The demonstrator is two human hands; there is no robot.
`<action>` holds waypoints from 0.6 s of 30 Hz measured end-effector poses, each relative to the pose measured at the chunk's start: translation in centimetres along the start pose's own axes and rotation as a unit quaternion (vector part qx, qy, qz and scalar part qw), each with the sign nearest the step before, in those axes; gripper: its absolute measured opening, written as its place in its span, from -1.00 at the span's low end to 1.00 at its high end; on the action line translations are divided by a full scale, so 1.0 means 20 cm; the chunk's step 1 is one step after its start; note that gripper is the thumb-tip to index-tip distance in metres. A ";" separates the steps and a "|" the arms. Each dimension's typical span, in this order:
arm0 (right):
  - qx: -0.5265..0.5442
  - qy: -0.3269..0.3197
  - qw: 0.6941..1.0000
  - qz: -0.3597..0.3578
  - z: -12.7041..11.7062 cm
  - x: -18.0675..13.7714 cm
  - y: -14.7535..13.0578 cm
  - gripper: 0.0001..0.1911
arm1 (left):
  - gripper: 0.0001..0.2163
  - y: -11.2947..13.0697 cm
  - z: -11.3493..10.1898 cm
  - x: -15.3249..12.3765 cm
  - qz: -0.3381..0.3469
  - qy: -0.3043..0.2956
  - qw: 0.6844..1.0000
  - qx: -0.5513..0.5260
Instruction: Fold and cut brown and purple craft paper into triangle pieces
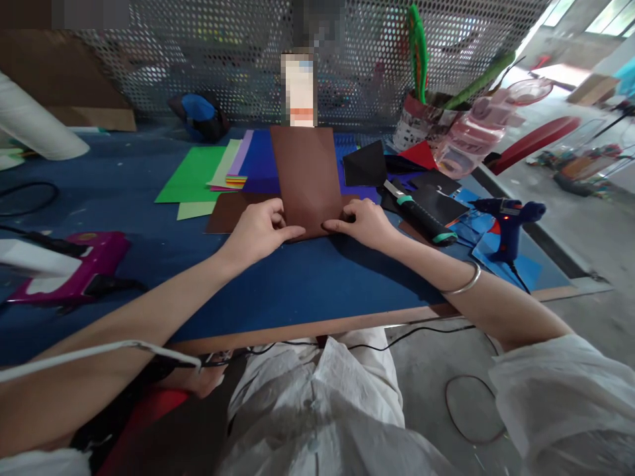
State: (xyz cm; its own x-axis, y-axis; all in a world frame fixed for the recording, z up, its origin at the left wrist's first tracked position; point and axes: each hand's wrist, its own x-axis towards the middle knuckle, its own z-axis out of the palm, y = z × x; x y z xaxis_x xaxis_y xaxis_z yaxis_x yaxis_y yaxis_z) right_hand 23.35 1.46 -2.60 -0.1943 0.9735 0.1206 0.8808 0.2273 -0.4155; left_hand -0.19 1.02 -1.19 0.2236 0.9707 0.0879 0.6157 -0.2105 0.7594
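A brown rectangular sheet of paper or card [308,175] stands tilted up in front of me, its lower edge close to the blue table top. My left hand [262,228] grips its lower left corner, thumb on the near face and fingers curled behind. At the lower right corner my right hand [364,221] pinches it the same way. Another brown sheet [223,213] lies flat behind my hands. Beyond it are a stack of coloured sheets [237,177], a green sheet [186,173] and a dark blue sheet [260,158].
At right lie a utility knife [421,215], black paper pieces [364,165] and a blue glue gun [510,221] with its light on. A pink bottle [471,135] and potted plant [419,66] stand behind. A magenta power strip [106,261] sits at left; a perforated screen [238,73] borders the back.
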 end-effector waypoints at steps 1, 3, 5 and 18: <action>0.005 -0.003 1.000 0.001 0.00 0.00 0.00 -0.50 | -0.74 -0.01 0.00 0.00 0.001 -0.001 1.000 0.000; 0.011 -0.005 1.000 0.001 0.00 0.01 0.00 -0.50 | -0.69 -0.02 0.01 0.01 0.005 -0.001 1.000 0.010; 0.006 0.000 1.000 -0.005 0.01 0.01 0.01 -0.50 | -0.65 -0.02 0.01 0.01 0.005 0.001 1.000 0.027; -0.025 0.033 0.999 -0.013 0.03 0.02 0.01 -0.60 | -0.67 -0.01 0.02 0.00 0.017 -0.001 0.988 0.151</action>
State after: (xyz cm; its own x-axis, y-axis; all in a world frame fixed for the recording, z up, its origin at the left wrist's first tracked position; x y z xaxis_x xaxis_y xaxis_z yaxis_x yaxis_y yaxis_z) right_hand 23.16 1.82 -3.25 -0.1901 0.9633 0.1897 0.8968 0.2490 -0.3658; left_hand 0.03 1.11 -1.66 0.2497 0.9621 0.1094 0.8052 -0.2691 0.5285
